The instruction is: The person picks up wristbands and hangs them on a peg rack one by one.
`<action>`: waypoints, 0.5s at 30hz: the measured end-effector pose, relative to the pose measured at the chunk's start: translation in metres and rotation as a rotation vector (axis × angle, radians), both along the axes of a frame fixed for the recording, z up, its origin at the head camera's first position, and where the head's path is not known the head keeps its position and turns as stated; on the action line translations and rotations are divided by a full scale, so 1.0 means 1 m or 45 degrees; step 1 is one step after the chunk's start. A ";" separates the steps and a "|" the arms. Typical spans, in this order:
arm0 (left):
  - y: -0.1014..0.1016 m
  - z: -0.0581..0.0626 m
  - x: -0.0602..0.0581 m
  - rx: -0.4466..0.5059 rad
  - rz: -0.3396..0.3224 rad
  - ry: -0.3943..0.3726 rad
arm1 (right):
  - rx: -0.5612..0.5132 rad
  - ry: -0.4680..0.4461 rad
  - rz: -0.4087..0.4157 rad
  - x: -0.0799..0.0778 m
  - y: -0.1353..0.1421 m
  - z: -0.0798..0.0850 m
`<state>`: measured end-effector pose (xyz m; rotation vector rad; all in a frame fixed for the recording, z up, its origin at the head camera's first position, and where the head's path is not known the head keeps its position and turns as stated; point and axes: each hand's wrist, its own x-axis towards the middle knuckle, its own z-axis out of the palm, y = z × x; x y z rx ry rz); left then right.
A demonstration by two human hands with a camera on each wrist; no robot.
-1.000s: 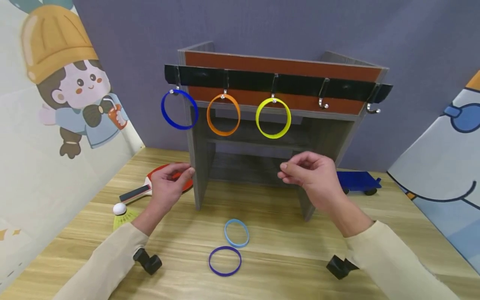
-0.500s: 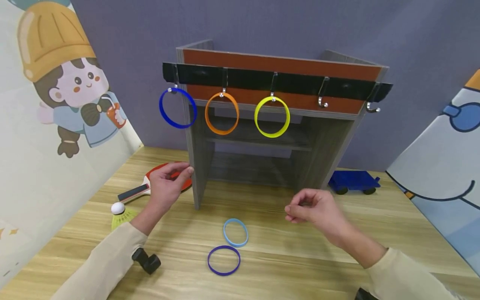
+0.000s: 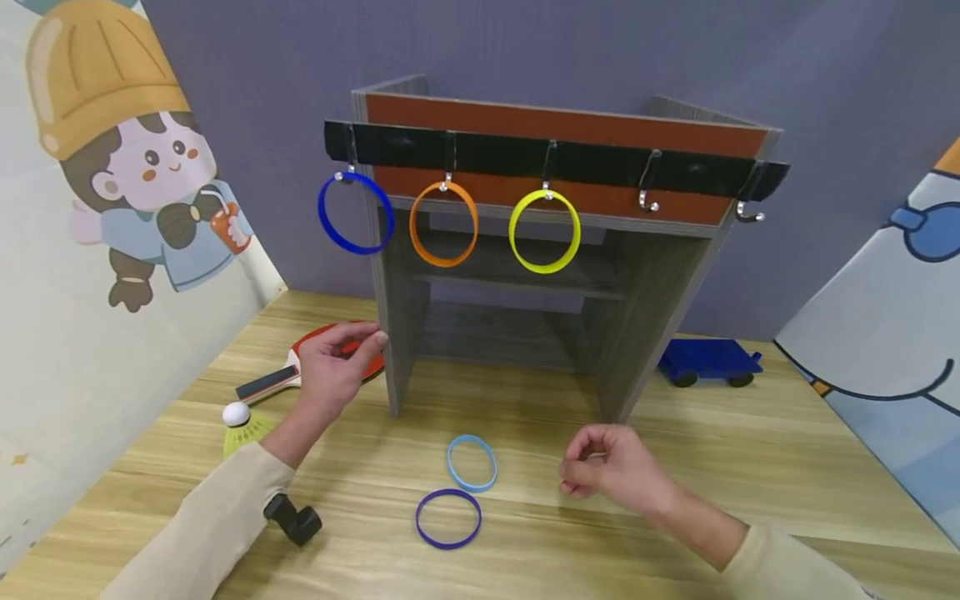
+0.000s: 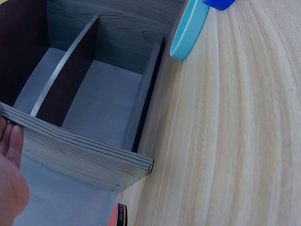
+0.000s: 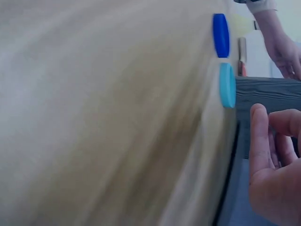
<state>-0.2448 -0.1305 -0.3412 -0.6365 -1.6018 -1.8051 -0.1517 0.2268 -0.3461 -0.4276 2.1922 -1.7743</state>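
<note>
Racket lettering: on the racket (image 4: pixel 121 215) in the left wrist view we see tiny pale print on a black band, too small for us to read surely.
Wall prints: we find cartoon figures, one in a yellow hat (image 3: pixel 112 75) at the left.
Left hand: we see it at the front edge of the grey shelf unit's left panel, the hand (image 3: pixel 333 373) gripping there, thumb at the edge and fingers along the outer face of the shelf unit (image 3: pixel 663 267).
Right hand: above the table (image 3: pixel 540 554), the hand (image 3: pixel 617 468) points inward, fingers curled loosely; a narrow gap parts thumb and forefinger, and we see them holding nothing.
Loose rings: the light-blue ring (image 5: pixel 227 85) and the purple ring (image 5: pixel 221 36) lie on the table just beside each other, between our two hands, the purple one nearer us.
Hung rings: blue (image 3: pixel 360 249), orange (image 3: pixel 444 262) and yellow (image 3: pixel 546 267) hang from hooks on the black rail (image 3: pixel 502 158); two hooks to their right are bare.
In the way: our left hand and arm partly cover the racket and shuttlecock (image 3: pixel 244 433).
Toy cart: the blue cart (image 3: pixel 708 361) stands right of the shelf unit.
</note>
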 end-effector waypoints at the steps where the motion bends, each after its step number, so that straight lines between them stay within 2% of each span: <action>1: 0.000 0.000 0.000 0.000 0.000 0.002 | 0.000 0.003 0.015 0.001 -0.001 -0.004; 8: 0.001 0.001 -0.001 0.012 0.002 0.015 | 0.031 -0.089 0.045 0.009 -0.005 -0.020; 15: 0.001 0.001 0.000 0.026 -0.014 0.023 | 0.007 -0.181 0.134 0.012 -0.015 -0.029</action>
